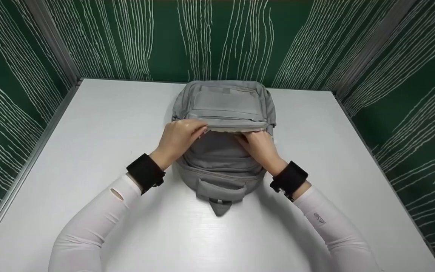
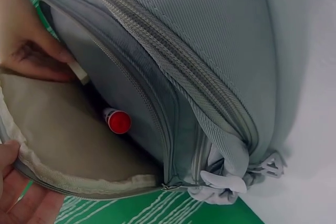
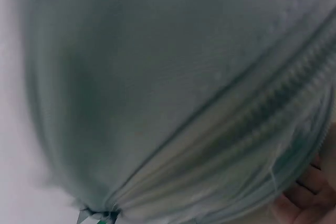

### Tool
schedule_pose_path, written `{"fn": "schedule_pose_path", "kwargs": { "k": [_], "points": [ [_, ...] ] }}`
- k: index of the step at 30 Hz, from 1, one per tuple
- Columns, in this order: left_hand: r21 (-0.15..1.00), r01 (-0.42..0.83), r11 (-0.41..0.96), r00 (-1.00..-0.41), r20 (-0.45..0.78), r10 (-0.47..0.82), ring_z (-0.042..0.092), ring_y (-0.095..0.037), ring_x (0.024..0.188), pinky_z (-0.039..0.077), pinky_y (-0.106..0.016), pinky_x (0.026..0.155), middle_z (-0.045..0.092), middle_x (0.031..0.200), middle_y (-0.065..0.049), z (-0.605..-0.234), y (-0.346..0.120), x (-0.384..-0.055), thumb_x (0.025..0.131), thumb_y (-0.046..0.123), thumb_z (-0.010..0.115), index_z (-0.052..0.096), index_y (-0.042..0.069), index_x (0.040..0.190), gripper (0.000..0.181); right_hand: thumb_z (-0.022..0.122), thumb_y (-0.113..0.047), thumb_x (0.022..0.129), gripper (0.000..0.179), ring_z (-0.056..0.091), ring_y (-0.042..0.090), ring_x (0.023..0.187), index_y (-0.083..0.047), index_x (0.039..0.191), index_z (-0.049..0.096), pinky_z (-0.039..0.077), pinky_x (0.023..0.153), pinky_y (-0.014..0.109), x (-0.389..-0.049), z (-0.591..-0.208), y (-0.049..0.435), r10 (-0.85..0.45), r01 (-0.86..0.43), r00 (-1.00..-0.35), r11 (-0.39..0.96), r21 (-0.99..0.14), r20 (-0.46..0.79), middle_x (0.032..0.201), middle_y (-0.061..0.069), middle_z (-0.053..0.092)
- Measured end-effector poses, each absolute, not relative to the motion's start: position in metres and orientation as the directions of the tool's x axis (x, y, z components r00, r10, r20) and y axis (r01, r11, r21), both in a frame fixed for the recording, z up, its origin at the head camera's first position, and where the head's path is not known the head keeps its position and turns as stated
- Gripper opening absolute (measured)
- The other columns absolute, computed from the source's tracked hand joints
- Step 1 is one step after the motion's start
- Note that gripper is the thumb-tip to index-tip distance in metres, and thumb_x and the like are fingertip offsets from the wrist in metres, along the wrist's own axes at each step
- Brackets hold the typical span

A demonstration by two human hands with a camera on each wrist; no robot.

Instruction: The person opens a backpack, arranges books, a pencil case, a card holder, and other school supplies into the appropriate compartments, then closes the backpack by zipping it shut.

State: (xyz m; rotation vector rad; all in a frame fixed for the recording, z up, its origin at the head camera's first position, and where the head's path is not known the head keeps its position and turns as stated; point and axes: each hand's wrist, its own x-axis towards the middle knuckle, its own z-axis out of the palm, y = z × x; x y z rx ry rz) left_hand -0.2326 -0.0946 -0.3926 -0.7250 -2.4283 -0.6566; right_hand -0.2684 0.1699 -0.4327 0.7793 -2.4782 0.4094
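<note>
A grey backpack [image 1: 217,147] lies on the table, its front pocket unzipped. My left hand [image 1: 181,136] pinches the rim of the pocket's flap and holds it away; in the left wrist view its thumb is on the pale edging. My right hand [image 1: 261,147] reaches into the pocket. At its fingertips shows a small whitish block-like object [image 2: 79,72], partly hidden by the fingers. Deeper in the pocket is a small white tube with a red end [image 2: 118,121]. In the right wrist view, my right hand [image 3: 310,198] is partly behind the bag's fabric.
The backpack's top handle [image 1: 221,189] points toward me. Around the bag spreads a white table [image 1: 119,109]. Green panels with white wavy lines [image 1: 232,41] stand behind and at both sides, joined by metal posts. A grey buckle [image 2: 270,166] hangs from the bag's side.
</note>
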Motion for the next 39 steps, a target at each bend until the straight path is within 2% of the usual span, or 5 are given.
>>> {"fn": "schedule_pose_path", "kwargs": {
  "k": [6,15,20,30,39],
  "points": [
    [0.292,0.608,0.738,-0.717,0.601,0.353,0.079,-0.024,0.092,0.064,-0.043,0.078,0.081,0.103,-0.008,-0.395,-0.096,-0.232,0.101,0.023,0.064,0.079,0.010,0.108,0.021,0.071,-0.013,0.096,0.010,0.070,0.034,0.071,-0.004,0.099,0.075,0.057,0.061,0.050,-0.255,-0.426,0.192,-0.433,-0.618,-0.675,0.774,-0.137,0.597,0.080,0.016,0.073],
    [0.291,0.615,0.733,-0.715,0.598,0.363,0.079,-0.024,0.095,0.064,-0.042,0.079,0.081,0.106,-0.007,-0.401,-0.098,-0.229,0.099,0.020,0.066,0.079,0.010,0.109,0.018,0.067,0.000,0.090,0.010,0.072,0.029,0.074,0.002,0.092,0.076,0.058,0.063,0.044,-0.247,-0.410,0.222,-0.346,-0.679,-0.589,0.703,-0.214,0.731,0.085,0.017,0.076],
    [0.254,0.627,0.737,-0.696,0.608,0.382,0.079,-0.024,0.093,0.064,-0.042,0.078,0.081,0.105,-0.006,-0.405,-0.099,-0.228,0.098,0.019,0.068,0.078,0.010,0.109,0.018,0.070,-0.006,0.094,0.007,0.071,0.027,0.075,-0.001,0.092,0.074,0.057,0.063,0.040,-0.247,-0.401,0.222,-0.364,-0.706,-0.536,0.687,-0.168,0.762,0.084,0.014,0.075],
    [0.197,0.666,0.720,-0.655,0.617,0.437,0.079,-0.023,0.089,0.064,-0.039,0.074,0.082,0.099,-0.006,-0.416,-0.100,-0.224,0.098,0.019,0.067,0.078,0.010,0.104,0.015,0.081,-0.011,0.087,0.015,0.072,0.018,0.082,-0.006,0.101,0.075,0.061,0.070,0.033,-0.240,-0.398,0.211,-0.512,-0.775,-0.530,0.616,-0.142,0.676,0.097,0.008,0.071],
    [0.190,0.684,0.704,-0.643,0.613,0.460,0.079,-0.024,0.092,0.065,-0.036,0.080,0.081,0.101,-0.008,-0.429,-0.098,-0.221,0.096,0.017,0.069,0.079,0.009,0.104,0.014,0.070,-0.017,0.097,0.022,0.076,0.024,0.101,-0.007,0.115,0.077,0.063,0.085,0.039,-0.237,-0.407,0.202,-0.650,-0.791,-0.574,0.598,-0.131,0.497,0.110,0.009,0.078]
  ]
}}
